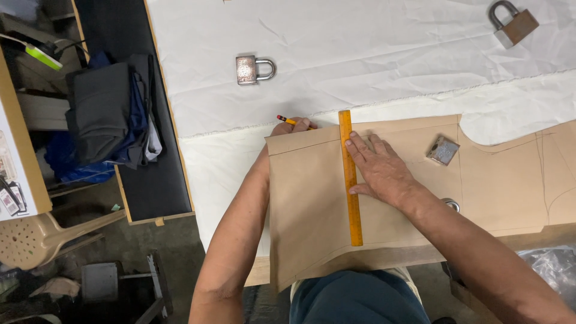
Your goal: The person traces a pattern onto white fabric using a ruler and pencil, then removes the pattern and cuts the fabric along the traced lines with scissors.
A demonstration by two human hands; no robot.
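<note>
A brown paper pattern (pixel 306 204) lies on white cloth (pixel 360 54) spread over the table. My right hand (pixel 378 171) presses flat on an orange ruler (pixel 351 180) that runs across the pattern towards me. My left hand (pixel 294 126) sits at the pattern's far edge, gripping a pencil (pixel 287 120) whose tip rests near the cloth. My left forearm passes under the pattern's left side.
A padlock (pixel 253 69) lies on the cloth beyond my left hand, another padlock (pixel 511 24) at far right. A small metal block (pixel 443 150) weighs down the pattern, and a metal ring (pixel 451 204) peeks out by my right wrist. Folded dark clothes (pixel 108 114) sit on a side bench.
</note>
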